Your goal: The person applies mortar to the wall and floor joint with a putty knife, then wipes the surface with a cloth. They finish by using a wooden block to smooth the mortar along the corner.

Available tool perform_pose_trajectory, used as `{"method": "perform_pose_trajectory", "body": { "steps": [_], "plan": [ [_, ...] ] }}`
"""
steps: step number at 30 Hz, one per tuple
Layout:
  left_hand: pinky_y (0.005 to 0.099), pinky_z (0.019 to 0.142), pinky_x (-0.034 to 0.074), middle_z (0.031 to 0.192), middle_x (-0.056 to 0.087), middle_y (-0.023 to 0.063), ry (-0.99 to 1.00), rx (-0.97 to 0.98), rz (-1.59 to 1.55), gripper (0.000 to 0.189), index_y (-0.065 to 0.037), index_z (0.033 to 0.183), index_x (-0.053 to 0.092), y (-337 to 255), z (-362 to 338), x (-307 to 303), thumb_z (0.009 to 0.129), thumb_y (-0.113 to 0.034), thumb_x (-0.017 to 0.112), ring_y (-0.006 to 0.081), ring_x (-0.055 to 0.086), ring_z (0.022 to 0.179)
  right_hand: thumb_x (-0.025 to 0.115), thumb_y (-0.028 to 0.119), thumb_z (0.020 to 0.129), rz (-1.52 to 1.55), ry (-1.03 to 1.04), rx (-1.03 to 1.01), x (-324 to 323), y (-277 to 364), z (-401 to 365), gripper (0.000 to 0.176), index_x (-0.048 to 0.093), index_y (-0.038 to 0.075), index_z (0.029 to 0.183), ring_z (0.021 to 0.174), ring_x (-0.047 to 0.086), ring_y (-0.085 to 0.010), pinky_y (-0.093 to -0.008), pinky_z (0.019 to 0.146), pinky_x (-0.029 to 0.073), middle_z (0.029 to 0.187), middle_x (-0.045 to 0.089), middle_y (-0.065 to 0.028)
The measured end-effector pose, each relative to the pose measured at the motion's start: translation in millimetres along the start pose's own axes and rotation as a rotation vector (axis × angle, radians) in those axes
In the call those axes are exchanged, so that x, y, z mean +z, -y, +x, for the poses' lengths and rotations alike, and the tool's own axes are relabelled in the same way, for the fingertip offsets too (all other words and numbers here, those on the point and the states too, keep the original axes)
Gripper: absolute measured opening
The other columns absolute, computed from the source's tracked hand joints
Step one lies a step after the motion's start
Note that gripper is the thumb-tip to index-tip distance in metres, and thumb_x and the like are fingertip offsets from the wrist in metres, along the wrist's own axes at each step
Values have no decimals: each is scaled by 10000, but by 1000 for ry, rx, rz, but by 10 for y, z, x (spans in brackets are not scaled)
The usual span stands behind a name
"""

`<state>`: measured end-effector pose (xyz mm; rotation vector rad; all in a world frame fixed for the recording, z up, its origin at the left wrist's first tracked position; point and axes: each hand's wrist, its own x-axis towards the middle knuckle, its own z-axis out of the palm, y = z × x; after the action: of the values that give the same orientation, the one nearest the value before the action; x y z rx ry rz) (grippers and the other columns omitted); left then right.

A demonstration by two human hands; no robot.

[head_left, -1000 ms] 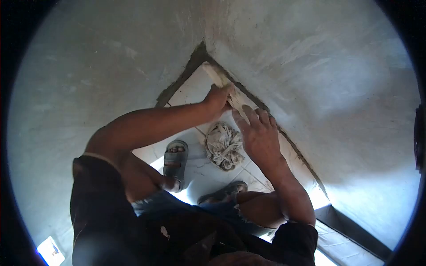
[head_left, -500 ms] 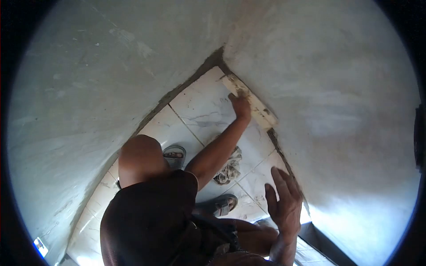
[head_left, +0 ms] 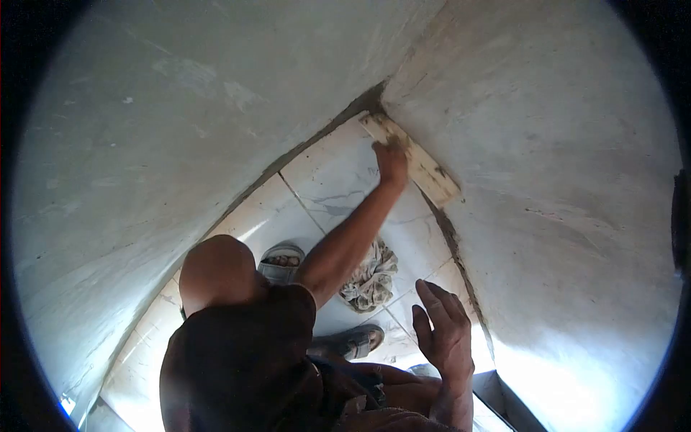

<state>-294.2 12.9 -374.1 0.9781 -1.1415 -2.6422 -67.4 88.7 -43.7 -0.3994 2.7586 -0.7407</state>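
Note:
A narrow pale tile strip (head_left: 425,169), smeared with mortar, stands against the base of the right wall near the corner. My left hand (head_left: 392,160) reaches forward and presses on its far end, fingers curled over its upper edge. My right hand (head_left: 445,333) hovers low at the right with fingers spread, holding nothing, above the floor tiles beside the wall.
Two grey plastered walls (head_left: 180,108) meet in a corner ahead, with a dark mortar gap along their base. White marble floor tiles (head_left: 338,180) lie below. A crumpled rag (head_left: 372,277) sits between my sandalled feet (head_left: 282,261) and the right wall.
My right hand has left the strip and dropped back toward me, open. My left hand stays on the strip's far end. The view has swung down and left.

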Motion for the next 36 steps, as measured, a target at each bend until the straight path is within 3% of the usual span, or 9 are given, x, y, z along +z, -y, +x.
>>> {"method": "perform_pose_trajectory", "body": {
  "steps": [3, 7, 12, 16, 18, 21, 24, 30, 36],
  "plan": [
    [340, 845, 463, 1087, 525, 139, 142, -212, -205, 326, -21, 1184, 316, -29, 100, -71, 937, -102, 514, 219, 543, 951, 643, 24, 809, 30, -34, 35, -2, -16, -12, 362, 600, 11, 1168, 947, 629, -348, -397, 796, 520, 1072, 638, -198],
    [321, 861, 440, 1077, 518, 112, 16, 192, 118, 307, -51, 1141, 326, -305, -480, 215, 943, -166, 531, 175, 545, 908, 641, 29, 815, 28, -5, 57, -3, -89, 20, 364, 596, 7, 1176, 949, 630, -348, -393, 799, 517, 1074, 635, -208],
    [326, 853, 445, 993, 588, 98, 13, -255, -172, 208, -39, 998, 510, -588, -193, 169, 933, -236, 526, 185, 557, 880, 663, 31, 775, 32, -57, 75, -29, -99, -91, 410, 596, 47, 1179, 935, 628, -324, -398, 797, 514, 1068, 641, -173],
    [316, 816, 457, 986, 527, 163, -20, 271, 189, 308, 47, 1058, 358, -399, -541, 225, 924, -159, 545, 204, 541, 907, 644, 36, 805, 41, -59, 75, -82, -88, -72, 369, 602, 21, 1170, 937, 631, -338, -396, 798, 512, 1060, 641, -196],
    [319, 826, 448, 1011, 531, 181, 14, 141, 199, 318, 63, 1067, 363, 50, 43, -12, 926, -163, 537, 207, 538, 927, 623, 40, 836, 56, -40, 83, -98, -78, -96, 339, 600, -2, 1172, 942, 631, -350, -395, 798, 510, 1063, 636, -215],
    [365, 852, 428, 1047, 543, 247, 309, 466, 729, 362, 94, 1094, 362, 465, 504, -407, 935, -195, 511, 279, 549, 965, 624, 44, 838, 73, -72, 67, -119, -74, -141, 345, 597, 0, 1180, 937, 634, -354, -397, 801, 510, 1057, 636, -221],
    [423, 826, 436, 1077, 531, 316, 8, 370, 395, 409, 119, 1133, 339, -146, -145, -17, 928, -197, 499, 418, 542, 951, 624, 47, 841, 46, -55, 76, -122, -107, -140, 353, 590, 1, 1189, 934, 636, -357, -396, 794, 512, 1055, 635, -226],
    [403, 832, 443, 1088, 541, 268, 18, 89, 278, 374, 97, 1143, 350, -85, -132, -91, 942, -186, 489, 339, 552, 973, 631, 44, 837, 74, -60, 85, -136, -53, -194, 347, 597, -4, 1179, 941, 638, -360, -386, 788, 515, 1047, 636, -231],
    [374, 787, 465, 1091, 545, 208, -112, 258, 375, 405, 83, 1193, 327, -160, -280, 72, 941, -169, 520, 242, 553, 948, 625, 43, 839, 89, -69, 120, -170, -105, -238, 348, 598, 4, 1183, 938, 640, -358, -378, 799, 514, 1043, 640, -227]
  ]
}}
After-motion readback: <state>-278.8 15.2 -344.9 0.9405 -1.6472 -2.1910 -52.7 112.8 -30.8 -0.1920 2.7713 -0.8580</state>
